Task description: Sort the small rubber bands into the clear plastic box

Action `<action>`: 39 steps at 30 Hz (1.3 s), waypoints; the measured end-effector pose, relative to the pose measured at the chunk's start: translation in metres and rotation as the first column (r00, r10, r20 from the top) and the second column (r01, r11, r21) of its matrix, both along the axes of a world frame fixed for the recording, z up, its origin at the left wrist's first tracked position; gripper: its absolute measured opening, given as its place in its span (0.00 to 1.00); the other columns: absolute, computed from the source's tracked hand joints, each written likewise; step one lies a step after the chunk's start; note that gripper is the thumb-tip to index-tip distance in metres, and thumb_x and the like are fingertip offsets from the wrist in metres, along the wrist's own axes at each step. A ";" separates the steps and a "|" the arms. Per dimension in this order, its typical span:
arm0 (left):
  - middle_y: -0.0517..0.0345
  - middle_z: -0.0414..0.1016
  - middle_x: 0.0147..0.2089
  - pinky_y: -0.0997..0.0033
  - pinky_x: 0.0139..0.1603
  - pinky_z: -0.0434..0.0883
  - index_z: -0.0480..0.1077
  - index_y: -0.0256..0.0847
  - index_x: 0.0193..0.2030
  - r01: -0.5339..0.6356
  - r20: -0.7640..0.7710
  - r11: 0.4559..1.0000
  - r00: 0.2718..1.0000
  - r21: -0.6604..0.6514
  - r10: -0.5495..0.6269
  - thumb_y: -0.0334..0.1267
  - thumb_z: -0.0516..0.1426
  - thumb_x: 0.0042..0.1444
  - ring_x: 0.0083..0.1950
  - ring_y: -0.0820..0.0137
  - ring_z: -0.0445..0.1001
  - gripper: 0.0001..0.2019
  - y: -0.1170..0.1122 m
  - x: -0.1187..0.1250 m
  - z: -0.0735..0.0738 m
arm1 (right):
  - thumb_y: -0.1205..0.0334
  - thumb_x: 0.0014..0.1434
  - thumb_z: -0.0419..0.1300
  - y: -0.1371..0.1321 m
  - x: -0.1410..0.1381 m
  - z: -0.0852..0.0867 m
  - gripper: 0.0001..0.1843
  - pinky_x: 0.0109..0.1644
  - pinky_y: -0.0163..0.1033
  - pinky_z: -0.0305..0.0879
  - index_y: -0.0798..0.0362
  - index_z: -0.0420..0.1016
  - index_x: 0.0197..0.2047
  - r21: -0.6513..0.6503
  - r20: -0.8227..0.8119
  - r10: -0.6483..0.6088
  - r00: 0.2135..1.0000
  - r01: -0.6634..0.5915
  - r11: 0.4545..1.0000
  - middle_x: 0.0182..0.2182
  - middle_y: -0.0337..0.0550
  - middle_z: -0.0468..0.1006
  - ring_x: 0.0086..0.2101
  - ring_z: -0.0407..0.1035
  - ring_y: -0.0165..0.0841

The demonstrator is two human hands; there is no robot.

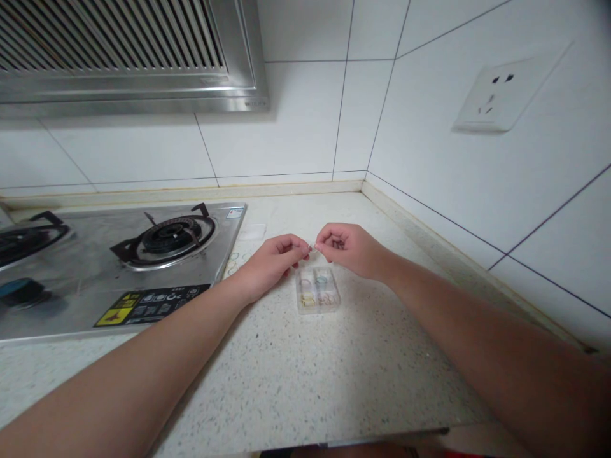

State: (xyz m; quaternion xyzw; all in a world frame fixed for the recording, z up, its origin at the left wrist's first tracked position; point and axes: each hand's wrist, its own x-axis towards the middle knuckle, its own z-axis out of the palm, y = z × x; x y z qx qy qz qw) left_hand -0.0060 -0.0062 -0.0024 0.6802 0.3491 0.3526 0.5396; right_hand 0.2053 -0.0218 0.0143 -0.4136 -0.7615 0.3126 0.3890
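My left hand (pixel 273 257) and my right hand (pixel 347 247) meet fingertip to fingertip above a small clear plastic box (pixel 317 290) on the speckled countertop (pixel 305 375). Both pinch something tiny between thumb and forefinger; it is too small to identify. The box has compartments holding several small coloured rings, yellow, teal and pinkish. A few more small rings (pixel 235 261) lie on the counter left of my left hand, by the stove's edge.
A stainless gas stove (pixel 119 261) with black burners fills the left. A range hood (pixel 128 57) hangs above it. White tiled walls form a corner behind; a wall socket (pixel 496 95) is on the right wall. A clear lid (pixel 252 231) lies near the stove.
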 end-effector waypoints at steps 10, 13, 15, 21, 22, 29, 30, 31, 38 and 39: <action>0.62 0.68 0.28 0.74 0.26 0.54 0.74 0.40 0.38 0.006 -0.001 1.000 1.000 0.013 -0.006 0.48 0.60 0.60 0.25 0.77 0.60 0.12 0.000 -0.001 -0.001 | 0.57 0.59 0.63 0.000 -0.001 0.000 0.09 0.26 0.34 0.54 0.54 0.72 0.34 -0.010 0.009 0.001 1.000 -0.001 1.000 0.22 0.35 0.70 0.24 0.60 0.26; 0.63 0.67 0.27 0.74 0.26 0.54 0.74 0.40 0.38 0.009 -0.007 1.000 1.000 0.012 -0.009 0.47 0.60 0.60 0.25 0.77 0.60 0.12 0.000 -0.001 0.000 | 0.56 0.60 0.63 0.000 -0.001 0.000 0.10 0.26 0.34 0.54 0.53 0.72 0.34 -0.011 0.018 0.000 1.000 0.000 1.000 0.22 0.35 0.70 0.23 0.60 0.26; 0.63 0.66 0.27 0.74 0.25 0.53 0.73 0.40 0.38 0.012 -0.015 1.000 1.000 0.006 -0.012 0.49 0.60 0.60 0.24 0.77 0.59 0.13 0.000 -0.001 0.000 | 0.56 0.60 0.63 0.000 -0.001 -0.001 0.10 0.26 0.34 0.53 0.53 0.71 0.34 -0.012 0.026 -0.002 1.000 0.002 1.000 0.22 0.35 0.70 0.23 0.60 0.26; 0.63 0.67 0.28 0.74 0.24 0.52 0.72 0.40 0.38 0.010 -0.014 1.000 1.000 0.005 -0.010 0.50 0.60 0.61 0.23 0.78 0.58 0.14 -0.001 0.000 0.001 | 0.56 0.59 0.64 0.000 -0.001 -0.001 0.10 0.26 0.34 0.53 0.53 0.70 0.34 -0.017 0.022 0.006 1.000 -0.006 1.000 0.21 0.34 0.69 0.23 0.60 0.26; 0.63 0.67 0.28 0.74 0.24 0.52 0.72 0.40 0.38 0.011 -0.017 1.000 1.000 0.004 -0.011 0.50 0.60 0.61 0.23 0.78 0.58 0.14 -0.001 0.000 0.002 | 0.56 0.60 0.64 0.000 -0.001 -0.002 0.10 0.26 0.34 0.53 0.53 0.70 0.34 -0.015 0.021 0.008 1.000 -0.007 1.000 0.21 0.34 0.69 0.24 0.60 0.26; 0.63 0.68 0.28 0.74 0.23 0.53 0.73 0.40 0.39 0.005 -0.011 1.000 1.000 0.014 -0.005 0.50 0.60 0.60 0.23 0.78 0.59 0.14 0.000 0.000 0.000 | 0.56 0.60 0.64 0.000 -0.001 -0.001 0.10 0.26 0.34 0.53 0.53 0.71 0.34 -0.018 0.023 -0.002 1.000 0.002 1.000 0.22 0.34 0.70 0.23 0.60 0.26; 0.63 0.67 0.28 0.74 0.23 0.52 0.73 0.40 0.39 0.004 -0.015 1.000 1.000 0.013 -0.004 0.50 0.60 0.60 0.23 0.78 0.58 0.14 0.000 0.000 0.000 | 0.56 0.60 0.64 0.000 -0.001 -0.001 0.10 0.26 0.34 0.53 0.53 0.71 0.35 -0.015 0.024 -0.002 1.000 0.002 1.000 0.22 0.34 0.70 0.23 0.60 0.26; 0.64 0.67 0.27 0.74 0.23 0.52 0.73 0.40 0.39 0.005 -0.017 1.000 1.000 0.011 -0.004 0.50 0.60 0.60 0.23 0.78 0.58 0.14 0.000 0.000 0.000 | 0.56 0.60 0.63 0.000 -0.001 -0.001 0.10 0.26 0.34 0.53 0.53 0.71 0.35 -0.011 0.027 -0.001 1.000 0.002 1.000 0.22 0.34 0.70 0.23 0.60 0.26; 0.64 0.66 0.26 0.74 0.24 0.53 0.73 0.40 0.38 0.002 -0.026 1.000 1.000 0.013 -0.002 0.49 0.60 0.61 0.23 0.78 0.59 0.13 0.000 0.000 0.001 | 0.56 0.61 0.62 -0.001 -0.001 0.000 0.09 0.26 0.35 0.53 0.53 0.72 0.35 -0.013 0.024 -0.002 1.000 0.002 1.000 0.22 0.35 0.71 0.23 0.60 0.26; 0.64 0.66 0.26 0.74 0.24 0.53 0.73 0.40 0.38 0.000 -0.028 1.000 1.000 0.013 0.001 0.49 0.60 0.61 0.23 0.78 0.59 0.13 0.000 0.000 0.001 | 0.56 0.61 0.62 -0.001 -0.001 0.000 0.09 0.26 0.35 0.54 0.54 0.72 0.35 -0.014 0.025 -0.002 1.000 0.002 1.000 0.22 0.35 0.71 0.23 0.60 0.26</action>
